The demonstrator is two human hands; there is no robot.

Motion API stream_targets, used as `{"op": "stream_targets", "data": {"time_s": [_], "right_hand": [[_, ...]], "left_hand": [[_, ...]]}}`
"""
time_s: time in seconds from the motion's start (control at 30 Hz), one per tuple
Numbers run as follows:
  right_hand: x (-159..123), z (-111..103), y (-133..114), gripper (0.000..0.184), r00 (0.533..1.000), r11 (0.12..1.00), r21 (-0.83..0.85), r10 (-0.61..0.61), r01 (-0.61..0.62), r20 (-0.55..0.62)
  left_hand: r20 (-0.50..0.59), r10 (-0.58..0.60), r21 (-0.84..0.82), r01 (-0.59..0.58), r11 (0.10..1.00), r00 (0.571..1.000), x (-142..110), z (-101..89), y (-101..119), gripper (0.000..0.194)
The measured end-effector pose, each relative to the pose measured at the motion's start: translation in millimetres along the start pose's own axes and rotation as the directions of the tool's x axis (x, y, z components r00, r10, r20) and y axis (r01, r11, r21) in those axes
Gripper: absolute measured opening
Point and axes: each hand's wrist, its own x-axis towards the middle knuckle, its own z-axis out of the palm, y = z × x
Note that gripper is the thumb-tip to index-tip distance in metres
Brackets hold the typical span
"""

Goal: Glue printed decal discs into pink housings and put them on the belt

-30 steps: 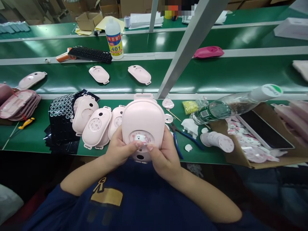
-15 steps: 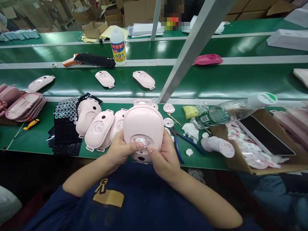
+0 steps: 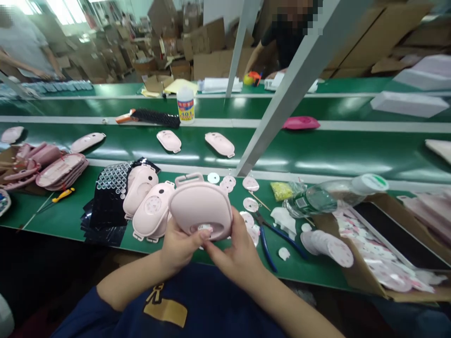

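Observation:
Between my two hands is a pale pink plastic cover (image 3: 200, 206), tilted, with a recessed window near its lower end. My left hand (image 3: 183, 244) grips its left side, thumb pressing on a small white cat-shaped piece (image 3: 205, 228) in the recess. Around the right side wraps my right hand (image 3: 237, 249), its thumb near the lower edge. Similar pink covers (image 3: 150, 213) lie overlapped to the left. Round printed discs (image 3: 251, 204) are scattered just right of the cover, next to blue-handled pliers (image 3: 268, 249).
A black sheet of round clear stickers (image 3: 114, 180) lies left, past it a yellow screwdriver (image 3: 63, 195). A plastic bottle (image 3: 317, 199) leans on a cardboard box (image 3: 366, 277) at right. A slanted metal post (image 3: 275, 103) rises ahead. Covers (image 3: 219, 143) sit on the green belt.
My head view has tilted up, so the scene sits lower. The pink cover has tipped and turned in my hands, and my right thumb has shifted off the white piece.

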Motion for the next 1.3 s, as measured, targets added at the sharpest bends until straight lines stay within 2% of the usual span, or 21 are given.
{"op": "stream_targets", "data": {"time_s": [0.17, 0.37, 0.47, 0.57, 0.67, 0.77, 0.87, 0.97, 1.03, 1.13, 1.23, 1.3], "right_hand": [[4.3, 1.3, -3.7, 0.061, 0.992, 0.992, 0.024, -0.123, 0.124, -0.021], [3.1, 2.2, -6.0, 0.059, 0.994, 0.994, 0.021, -0.108, 0.108, 0.001], [2.6, 1.3, -5.3, 0.068, 0.998, 0.999, 0.008, -0.045, 0.045, 0.036], [2.9, 0.5, -4.1, 0.087, 0.991, 0.997, 0.039, 0.059, -0.064, 0.118], [2.8, -0.5, -1.9, 0.1, 0.966, 0.978, 0.091, 0.168, -0.188, 0.195], [0.3, -4.5, 1.7, 0.104, 0.933, 0.931, 0.21, 0.237, -0.297, 0.269], [-6.0, -15.9, 6.4, 0.095, 0.928, 0.879, 0.346, 0.233, -0.329, 0.289], [-17.0, -36.8, 11.9, 0.073, 0.955, 0.908, 0.345, 0.154, -0.239, 0.255], [-28.2, -53.3, 18.2, 0.059, 0.962, 0.931, 0.308, 0.121, -0.195, 0.245], [-51.6, -73.0, 36.4, 0.045, 0.968, 0.944, 0.254, 0.166, -0.212, 0.19], [-78.8, -80.3, 66.3, 0.033, 0.961, 0.944, 0.178, 0.276, -0.278, 0.033], [-95.2, -79.3, 89.1, 0.028, 0.958, 0.962, 0.051, 0.273, -0.269, -0.088]], "left_hand": [[0.023, 0.064, 0.053, -0.065, 0.996, 0.998, -5.9, -3.1, -0.9, 0.058], [0.025, 0.058, 0.073, -0.06, 0.996, 0.998, -5.9, -7.8, -1.5, 0.062], [0.005, 0.038, 0.037, -0.038, 0.999, 0.999, -2.1, -9.5, -1.4, 0.063], [-0.017, 0.002, -0.021, -0.002, 1.0, 1.0, 4.4, -8.8, 0.1, 0.059], [-0.046, -0.069, -0.051, 0.067, 0.996, 0.997, 11.7, -7.1, 3.1, 0.061], [-0.069, -0.128, -0.061, 0.124, 0.99, 0.989, 17.8, -8.7, 7.6, 0.058], [-0.072, -0.15, -0.075, 0.144, 0.987, 0.986, 22.6, -16.5, 15.8, 0.051], [-0.091, -0.141, -0.066, 0.135, 0.989, 0.986, 30.0, -32.7, 30.2, 0.047], [-0.165, -0.075, -0.029, 0.071, 0.997, 0.983, 40.9, -48.2, 43.6, 0.052], [-0.28, 0.096, 0.111, -0.067, 0.991, 0.955, 73.2, -73.1, 67.2, 0.064], [-0.284, 0.222, 0.279, -0.141, 0.95, 0.933, 122.3, -87.8, 88.0, 0.067], [-0.269, 0.267, 0.369, -0.157, 0.916, 0.925, 158.8, -87.0, 95.2, 0.056]]}}
